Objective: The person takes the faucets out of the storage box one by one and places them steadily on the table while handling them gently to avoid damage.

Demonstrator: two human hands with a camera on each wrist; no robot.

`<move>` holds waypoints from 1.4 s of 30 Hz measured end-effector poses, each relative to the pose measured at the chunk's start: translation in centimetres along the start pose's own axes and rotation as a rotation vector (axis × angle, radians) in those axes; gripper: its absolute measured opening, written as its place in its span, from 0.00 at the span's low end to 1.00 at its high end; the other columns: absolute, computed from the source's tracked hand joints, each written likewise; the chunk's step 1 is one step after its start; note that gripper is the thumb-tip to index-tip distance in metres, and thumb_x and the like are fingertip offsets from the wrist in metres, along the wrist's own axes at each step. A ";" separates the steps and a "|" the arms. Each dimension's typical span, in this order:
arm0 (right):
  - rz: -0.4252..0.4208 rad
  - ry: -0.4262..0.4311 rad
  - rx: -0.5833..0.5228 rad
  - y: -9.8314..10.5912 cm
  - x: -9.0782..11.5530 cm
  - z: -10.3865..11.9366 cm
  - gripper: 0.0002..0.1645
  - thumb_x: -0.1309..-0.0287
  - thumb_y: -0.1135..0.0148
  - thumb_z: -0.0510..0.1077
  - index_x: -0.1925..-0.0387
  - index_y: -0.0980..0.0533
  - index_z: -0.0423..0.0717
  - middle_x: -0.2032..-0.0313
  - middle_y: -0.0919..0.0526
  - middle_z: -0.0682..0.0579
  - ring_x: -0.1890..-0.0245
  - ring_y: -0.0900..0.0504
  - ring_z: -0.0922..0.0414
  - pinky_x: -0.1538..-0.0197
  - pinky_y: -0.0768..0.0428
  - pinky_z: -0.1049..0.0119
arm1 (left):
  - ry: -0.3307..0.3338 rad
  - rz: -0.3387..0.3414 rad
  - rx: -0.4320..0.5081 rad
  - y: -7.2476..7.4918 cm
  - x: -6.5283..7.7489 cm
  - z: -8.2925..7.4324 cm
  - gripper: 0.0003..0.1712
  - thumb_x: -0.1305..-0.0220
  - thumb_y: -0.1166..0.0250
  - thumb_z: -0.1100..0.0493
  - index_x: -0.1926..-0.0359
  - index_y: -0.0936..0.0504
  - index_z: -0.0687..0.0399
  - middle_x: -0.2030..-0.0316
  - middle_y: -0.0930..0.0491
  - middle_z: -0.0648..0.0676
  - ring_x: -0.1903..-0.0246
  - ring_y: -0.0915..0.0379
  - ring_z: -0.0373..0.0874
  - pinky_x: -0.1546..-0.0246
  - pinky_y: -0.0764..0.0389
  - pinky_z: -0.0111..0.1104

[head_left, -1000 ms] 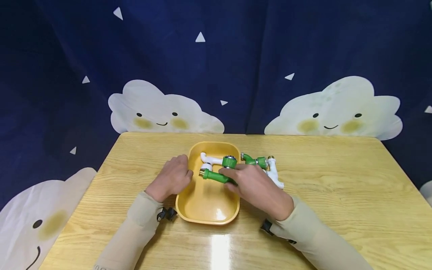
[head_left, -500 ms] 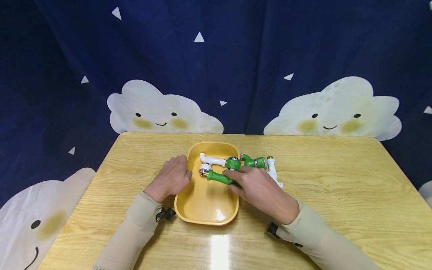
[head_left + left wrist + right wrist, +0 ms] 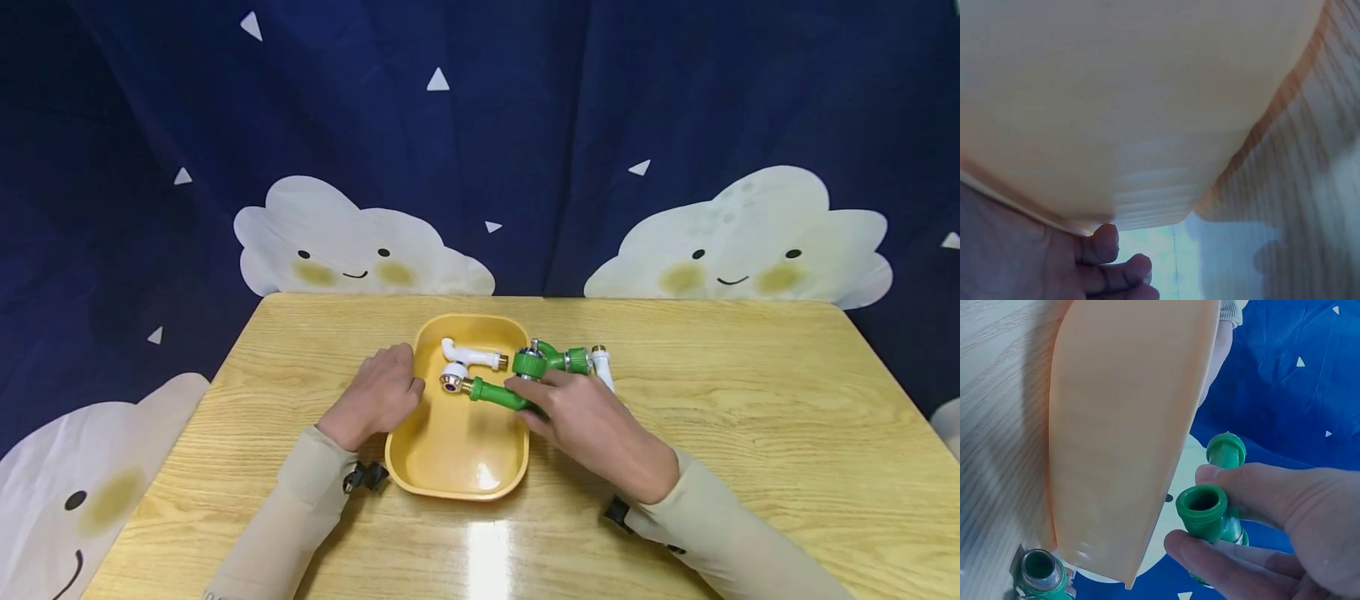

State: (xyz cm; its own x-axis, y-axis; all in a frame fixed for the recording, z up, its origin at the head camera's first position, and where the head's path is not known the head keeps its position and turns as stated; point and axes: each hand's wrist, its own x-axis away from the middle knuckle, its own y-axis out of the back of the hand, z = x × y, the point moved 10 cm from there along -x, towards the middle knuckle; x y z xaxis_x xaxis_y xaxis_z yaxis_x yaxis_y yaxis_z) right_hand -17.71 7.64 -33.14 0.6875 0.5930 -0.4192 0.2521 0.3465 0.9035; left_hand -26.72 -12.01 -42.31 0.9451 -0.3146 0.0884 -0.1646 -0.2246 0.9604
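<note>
A green plastic tap [image 3: 495, 395] with a brass-threaded end is pinched between the thumb and fingers of my right hand [image 3: 581, 421], above the right side of a yellow basin [image 3: 465, 492]. The right wrist view shows the green tap's open spout [image 3: 1210, 529] facing the camera, beside the basin's outer wall. Inside the basin lies a white tap [image 3: 471, 357] with a brass thread and a chrome-faced knob. My left hand [image 3: 381, 390] grips the basin's left rim; the left wrist view shows its curled fingers [image 3: 1107, 244] at that rim.
Right of the basin, another green tap [image 3: 557, 358] and another white tap [image 3: 602, 367] lie on the wooden table [image 3: 720, 400], partly behind my right hand. A dark blue curtain [image 3: 540, 125] with clouds hangs behind the table's far edge.
My right hand has carried the green tap rightward, from over the white tap to the basin's right rim, uncovering the white tap's brass end. My left hand stays at the left rim.
</note>
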 end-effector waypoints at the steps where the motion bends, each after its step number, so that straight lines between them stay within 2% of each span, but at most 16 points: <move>1: -0.003 0.001 0.004 0.1 0.0 0.0 0.20 0.46 0.22 0.45 0.50 0.14 0.51 0.61 0.09 0.46 0.65 0.11 0.54 0.63 0.13 0.56 | 0.000 -0.004 0.001 0.0 0.0 0.0 0.09 0.30 0.50 0.57 0.62 0.32 0.60 0.68 0.31 0.57 0.67 0.36 0.52 0.64 0.36 0.38; 11: -0.006 0.007 0.008 0.4 0.5 0.0 0.21 0.46 0.22 0.48 0.49 0.14 0.49 0.60 0.09 0.46 0.64 0.11 0.53 0.65 0.12 0.57 | -0.014 -0.037 0.023 0.4 0.0 0.0 0.09 0.32 0.47 0.57 0.63 0.30 0.60 0.69 0.29 0.57 0.68 0.33 0.52 0.65 0.33 0.40; 19: -0.022 0.004 -0.007 0.5 1.5 -0.2 0.22 0.47 0.21 0.47 0.49 0.14 0.49 0.61 0.10 0.47 0.65 0.11 0.55 0.68 0.13 0.59 | -0.013 -0.029 0.019 0.2 -0.1 -0.1 0.10 0.32 0.48 0.57 0.61 0.30 0.62 0.69 0.29 0.57 0.68 0.33 0.52 0.65 0.33 0.39; 25: -0.022 -0.003 -0.017 0.7 1.4 -0.6 0.22 0.47 0.21 0.47 0.50 0.14 0.49 0.61 0.10 0.46 0.66 0.12 0.56 0.68 0.13 0.60 | -0.001 -0.007 0.018 0.1 0.0 -0.1 0.11 0.31 0.49 0.57 0.60 0.30 0.62 0.67 0.29 0.58 0.66 0.34 0.52 0.62 0.33 0.40; 33: -0.034 -0.014 -0.012 1.5 1.3 -1.1 0.23 0.49 0.20 0.46 0.50 0.13 0.48 0.64 0.10 0.45 0.71 0.13 0.55 0.73 0.15 0.62 | -0.007 -0.002 -0.004 0.2 -0.2 -0.2 0.11 0.30 0.50 0.56 0.59 0.30 0.62 0.67 0.30 0.58 0.66 0.33 0.53 0.61 0.32 0.41; 42: -0.029 -0.040 -0.024 1.8 1.4 -1.6 0.23 0.48 0.21 0.48 0.51 0.13 0.46 0.63 0.09 0.43 0.68 0.10 0.52 0.68 0.12 0.59 | -0.009 0.004 -0.004 0.1 0.0 -0.2 0.11 0.30 0.51 0.57 0.60 0.31 0.62 0.65 0.30 0.58 0.64 0.33 0.54 0.60 0.32 0.42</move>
State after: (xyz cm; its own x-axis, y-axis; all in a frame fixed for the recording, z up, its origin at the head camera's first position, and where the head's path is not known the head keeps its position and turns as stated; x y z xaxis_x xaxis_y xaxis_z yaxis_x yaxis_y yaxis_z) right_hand -17.43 10.24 -32.24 0.7067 0.5534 -0.4408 0.2562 0.3806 0.8885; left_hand -26.72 -11.86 -42.14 0.9420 -0.3235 0.0895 -0.1670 -0.2202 0.9610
